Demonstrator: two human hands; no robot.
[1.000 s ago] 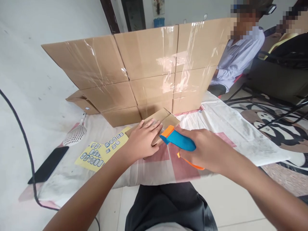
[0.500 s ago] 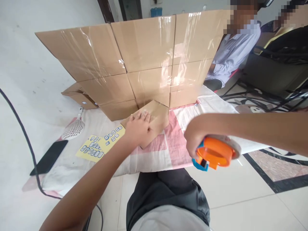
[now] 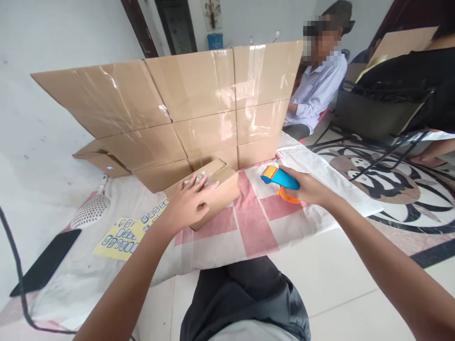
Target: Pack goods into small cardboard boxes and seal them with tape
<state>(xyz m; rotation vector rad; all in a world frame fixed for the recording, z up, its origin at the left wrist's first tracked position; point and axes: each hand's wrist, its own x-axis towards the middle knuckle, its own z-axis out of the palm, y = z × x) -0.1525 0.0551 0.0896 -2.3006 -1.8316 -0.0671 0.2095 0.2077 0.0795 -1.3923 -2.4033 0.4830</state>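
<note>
Head view — one small box (image 3: 213, 189) under left hand (image 3: 188, 203), one tape dispenser (image 3: 279, 180) in right hand (image 3: 309, 189)

Both forearms are bare, with dark grey trousers over the lap.

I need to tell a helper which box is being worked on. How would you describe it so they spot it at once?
Find the wall of stacked taped cartons on the white and pink mat. In front of it lies one small cardboard box, apart from the stack, under the left hand. Only it has crinkled clear tape on top.
</note>
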